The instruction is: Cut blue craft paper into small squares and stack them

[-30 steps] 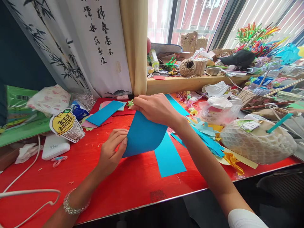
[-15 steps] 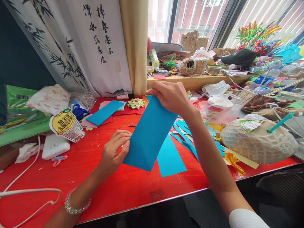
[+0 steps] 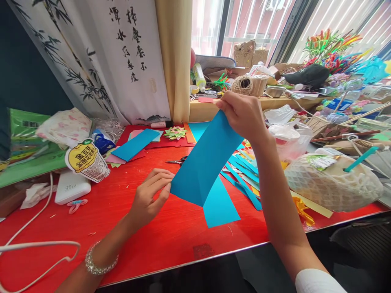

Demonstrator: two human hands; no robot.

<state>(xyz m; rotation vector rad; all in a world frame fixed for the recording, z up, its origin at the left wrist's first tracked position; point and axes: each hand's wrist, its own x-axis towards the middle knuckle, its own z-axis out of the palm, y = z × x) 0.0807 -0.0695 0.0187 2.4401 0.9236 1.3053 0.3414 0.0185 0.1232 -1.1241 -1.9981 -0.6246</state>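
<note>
A person's two bare hands, left (image 3: 154, 194) and right (image 3: 246, 116), have slender fingers and narrow wrists. Around the left wrist sits a chunky bracelet (image 3: 98, 269) of clear, silvery beads, round or faceted, too small to tell which. The beads are packed closely into a thick band that catches the light in bright glints. The left forearm (image 3: 120, 230) is slim and bare. The right forearm (image 3: 282, 203) is bare too, up to a plain white sleeve (image 3: 317, 281) of smooth-looking fabric, its edge softly curved near the elbow.
</note>
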